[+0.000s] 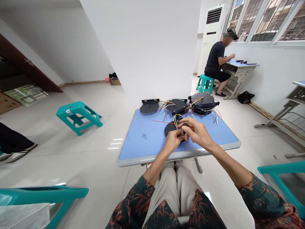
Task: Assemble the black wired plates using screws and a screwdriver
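A round black plate with yellow, white, red and black wires lies near the front of the blue table, partly covered by my hands. Over its right side, my right hand is closed, thumb and fingers pinching a small dark part whose kind I cannot make out. My left hand is closed just below it, fingertips together against the plate's front; what they grip is hidden. Some small silvery screws lie in a pile to the left.
Along the back of the blue table sit more wired black discs with brackets: one left, one centre, and a stack right. Green stools stand around. A person sits at another desk, back right.
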`<state>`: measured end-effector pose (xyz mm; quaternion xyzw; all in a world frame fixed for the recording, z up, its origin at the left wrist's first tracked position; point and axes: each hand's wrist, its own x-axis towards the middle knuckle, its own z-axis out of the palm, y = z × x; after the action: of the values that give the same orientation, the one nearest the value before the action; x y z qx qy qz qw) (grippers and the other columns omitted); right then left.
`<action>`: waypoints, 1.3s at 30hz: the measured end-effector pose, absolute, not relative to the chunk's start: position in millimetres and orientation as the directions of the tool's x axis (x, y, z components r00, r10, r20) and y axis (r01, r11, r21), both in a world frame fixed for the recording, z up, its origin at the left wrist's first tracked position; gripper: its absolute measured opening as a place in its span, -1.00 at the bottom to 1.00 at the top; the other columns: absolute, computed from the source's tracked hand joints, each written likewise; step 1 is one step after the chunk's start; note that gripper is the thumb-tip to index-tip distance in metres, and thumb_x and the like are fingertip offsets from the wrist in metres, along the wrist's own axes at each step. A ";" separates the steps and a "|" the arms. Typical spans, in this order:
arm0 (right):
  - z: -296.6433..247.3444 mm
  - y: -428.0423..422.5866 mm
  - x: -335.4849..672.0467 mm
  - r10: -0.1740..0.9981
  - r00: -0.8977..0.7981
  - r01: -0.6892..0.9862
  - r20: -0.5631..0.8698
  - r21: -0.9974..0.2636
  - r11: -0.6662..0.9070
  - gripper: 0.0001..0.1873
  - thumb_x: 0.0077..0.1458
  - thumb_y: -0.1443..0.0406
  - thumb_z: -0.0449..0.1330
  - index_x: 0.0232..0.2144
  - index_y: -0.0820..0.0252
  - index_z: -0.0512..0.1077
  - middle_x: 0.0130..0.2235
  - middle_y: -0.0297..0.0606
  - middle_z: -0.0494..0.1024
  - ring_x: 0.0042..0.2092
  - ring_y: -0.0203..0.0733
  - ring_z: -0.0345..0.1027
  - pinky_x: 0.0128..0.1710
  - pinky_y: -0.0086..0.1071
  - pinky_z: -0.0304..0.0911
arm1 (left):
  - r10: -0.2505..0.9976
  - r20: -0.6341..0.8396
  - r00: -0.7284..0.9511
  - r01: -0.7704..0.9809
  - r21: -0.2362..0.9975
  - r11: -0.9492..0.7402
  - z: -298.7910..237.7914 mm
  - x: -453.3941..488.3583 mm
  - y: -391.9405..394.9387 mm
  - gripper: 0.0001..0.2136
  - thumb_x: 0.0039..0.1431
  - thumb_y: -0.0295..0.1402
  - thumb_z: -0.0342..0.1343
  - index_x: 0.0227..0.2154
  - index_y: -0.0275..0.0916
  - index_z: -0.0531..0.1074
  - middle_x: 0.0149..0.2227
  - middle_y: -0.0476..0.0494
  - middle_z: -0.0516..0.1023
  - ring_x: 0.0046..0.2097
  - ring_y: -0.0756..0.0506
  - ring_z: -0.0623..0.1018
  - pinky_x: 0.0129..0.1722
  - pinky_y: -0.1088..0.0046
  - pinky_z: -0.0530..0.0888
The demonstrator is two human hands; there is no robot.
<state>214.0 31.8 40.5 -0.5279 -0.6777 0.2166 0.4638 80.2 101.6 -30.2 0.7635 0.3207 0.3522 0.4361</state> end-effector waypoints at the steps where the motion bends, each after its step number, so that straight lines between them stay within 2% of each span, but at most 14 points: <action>1: 41.4 31.6 215.7 0.923 -0.025 0.485 0.385 -0.802 0.348 -0.80 0.27 0.22 0.06 -0.16 0.12 0.44 -0.43 -0.37 0.57 -0.52 -0.29 0.39 -0.43 -0.39 0.26 | 0.794 0.262 0.549 0.185 0.888 -0.421 -30.6 80.3 101.8 -0.84 0.05 -0.44 0.15 -0.61 -0.29 0.41 -0.57 0.07 0.38 -0.46 0.03 0.31 -0.40 0.51 0.21; 5: 37.6 36.1 220.0 0.920 0.130 0.513 0.369 -0.819 0.256 -0.84 0.19 0.17 0.19 -0.31 0.12 0.37 -0.56 -0.43 0.48 -0.56 -0.27 0.36 -0.47 -0.38 0.26 | 0.788 0.244 0.565 0.203 0.885 -0.419 -33.7 81.5 103.3 -0.85 0.10 -0.39 0.15 -0.56 -0.27 0.46 -0.51 0.04 0.49 -0.40 0.00 0.40 -0.37 0.52 0.25; 8: 32.1 40.6 220.9 0.889 0.248 0.534 0.384 -0.820 0.204 -0.70 0.07 0.11 0.31 -0.39 0.10 0.28 -0.55 -0.42 0.48 -0.57 -0.27 0.34 -0.52 -0.38 0.23 | 0.774 0.227 0.592 0.224 0.876 -0.428 -34.8 81.9 104.1 -0.85 0.14 -0.37 0.13 -0.50 -0.25 0.53 -0.45 0.01 0.57 -0.36 -0.02 0.45 -0.33 0.53 0.28; 10: 31.2 41.1 221.5 0.903 0.225 0.477 0.365 -0.850 0.224 -0.70 0.09 0.08 0.29 -0.36 0.10 0.28 -0.49 -0.39 0.52 -0.58 -0.29 0.34 -0.56 -0.39 0.23 | 0.770 0.223 0.598 0.241 0.866 -0.439 -34.2 81.7 104.0 -0.84 0.15 -0.38 0.13 -0.51 -0.25 0.53 -0.46 0.01 0.56 -0.36 -0.02 0.45 -0.35 0.53 0.27; 13: 34.4 37.6 222.9 0.948 0.067 0.324 0.310 -0.906 0.273 -0.74 0.21 0.08 0.14 -0.19 0.13 0.35 -0.25 -0.27 0.62 -0.61 -0.35 0.35 -0.64 -0.41 0.18 | 0.782 0.227 0.580 0.274 0.850 -0.450 -32.8 81.1 102.9 -0.83 0.13 -0.41 0.14 -0.56 -0.26 0.48 -0.50 0.03 0.51 -0.38 -0.01 0.42 -0.38 0.52 0.23; 15: 37.0 35.2 223.6 0.951 0.016 0.285 0.308 -0.913 0.291 -0.75 0.25 0.11 0.08 -0.16 0.14 0.37 -0.17 -0.23 0.62 -0.62 -0.37 0.36 -0.67 -0.43 0.14 | 0.783 0.232 0.577 0.279 0.845 -0.456 -32.3 80.7 101.9 -0.82 0.13 -0.42 0.14 -0.57 -0.26 0.47 -0.51 0.04 0.49 -0.39 0.00 0.41 -0.38 0.52 0.23; 19: 34.4 36.5 222.7 0.930 0.128 0.398 0.345 -0.877 0.270 -0.84 0.19 0.17 0.13 -0.28 0.14 0.35 -0.33 -0.30 0.61 -0.63 -0.37 0.32 -0.58 -0.42 0.21 | 0.798 0.244 0.551 0.242 0.868 -0.433 -32.9 80.9 101.1 -0.91 0.09 -0.40 0.20 -0.50 -0.26 0.49 -0.51 0.06 0.45 -0.42 0.01 0.36 -0.38 0.52 0.24; 22: 27.9 40.9 220.8 0.911 0.226 0.460 0.346 -0.862 0.213 -0.73 0.10 0.11 0.26 -0.37 0.09 0.26 -0.51 -0.41 0.50 -0.61 -0.32 0.30 -0.56 -0.41 0.19 | 0.812 0.231 0.535 0.225 0.888 -0.401 -34.0 81.6 101.9 -0.94 0.04 -0.40 0.25 -0.47 -0.26 0.50 -0.52 0.09 0.42 -0.45 0.03 0.33 -0.40 0.52 0.24; 24: 25.7 42.2 220.2 0.906 0.249 0.446 0.341 -0.871 0.206 -0.65 0.07 0.07 0.30 -0.39 0.07 0.22 -0.58 -0.48 0.42 -0.62 -0.30 0.28 -0.58 -0.41 0.16 | 0.815 0.228 0.533 0.224 0.891 -0.396 -34.5 82.1 102.4 -0.92 0.04 -0.40 0.24 -0.51 -0.26 0.48 -0.53 0.08 0.44 -0.45 0.03 0.34 -0.40 0.52 0.23; 29: 34.5 35.8 220.2 0.937 0.090 0.309 0.336 -0.904 0.295 -0.73 0.19 0.08 0.19 -0.21 0.13 0.37 -0.38 -0.38 0.55 -0.65 -0.37 0.32 -0.63 -0.43 0.14 | 0.819 0.229 0.526 0.223 0.892 -0.393 -32.4 82.2 100.6 -0.88 0.06 -0.44 0.19 -0.56 -0.27 0.47 -0.52 0.06 0.50 -0.44 0.02 0.40 -0.37 0.52 0.25; 31: 38.1 32.9 219.1 0.936 0.060 0.294 0.346 -0.902 0.315 -0.74 0.24 0.11 0.11 -0.19 0.16 0.43 -0.42 -0.37 0.54 -0.65 -0.38 0.32 -0.65 -0.45 0.13 | 0.817 0.226 0.530 0.235 0.887 -0.398 -31.3 82.0 99.7 -0.89 0.07 -0.45 0.17 -0.54 -0.27 0.48 -0.51 0.05 0.51 -0.43 0.02 0.41 -0.37 0.52 0.25; 33: 38.0 31.9 217.5 0.926 0.097 0.300 0.364 -0.898 0.322 -0.75 0.26 0.14 0.09 -0.25 0.18 0.44 -0.44 -0.36 0.55 -0.67 -0.40 0.30 -0.66 -0.46 0.12 | 0.821 0.223 0.526 0.262 0.875 -0.406 -31.1 81.9 99.2 -0.89 0.07 -0.44 0.16 -0.54 -0.26 0.48 -0.50 0.04 0.51 -0.42 0.01 0.42 -0.37 0.51 0.25; 36: 33.4 33.9 215.8 0.910 0.187 0.302 0.370 -0.903 0.305 -0.78 0.22 0.13 0.14 -0.26 0.16 0.42 -0.32 -0.31 0.62 -0.70 -0.43 0.27 -0.68 -0.45 0.12 | 0.822 0.218 0.526 0.293 0.861 -0.415 -32.5 82.2 99.6 -0.89 0.08 -0.41 0.19 -0.54 -0.25 0.48 -0.48 0.03 0.53 -0.40 0.00 0.42 -0.38 0.51 0.24; 39: 31.0 36.5 216.5 0.904 0.239 0.361 0.355 -0.896 0.256 -0.77 0.16 0.12 0.22 -0.27 0.15 0.40 -0.38 -0.34 0.60 -0.72 -0.41 0.24 -0.68 -0.44 0.12 | 0.820 0.218 0.529 0.276 0.870 -0.409 -33.7 82.6 100.3 -0.90 0.07 -0.38 0.23 -0.51 -0.25 0.50 -0.47 0.03 0.53 -0.41 0.01 0.41 -0.38 0.51 0.25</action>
<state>216.5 36.5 31.0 -0.5586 -0.5661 0.2444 0.5547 82.6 100.3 -33.7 0.7716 0.3551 0.3306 0.4114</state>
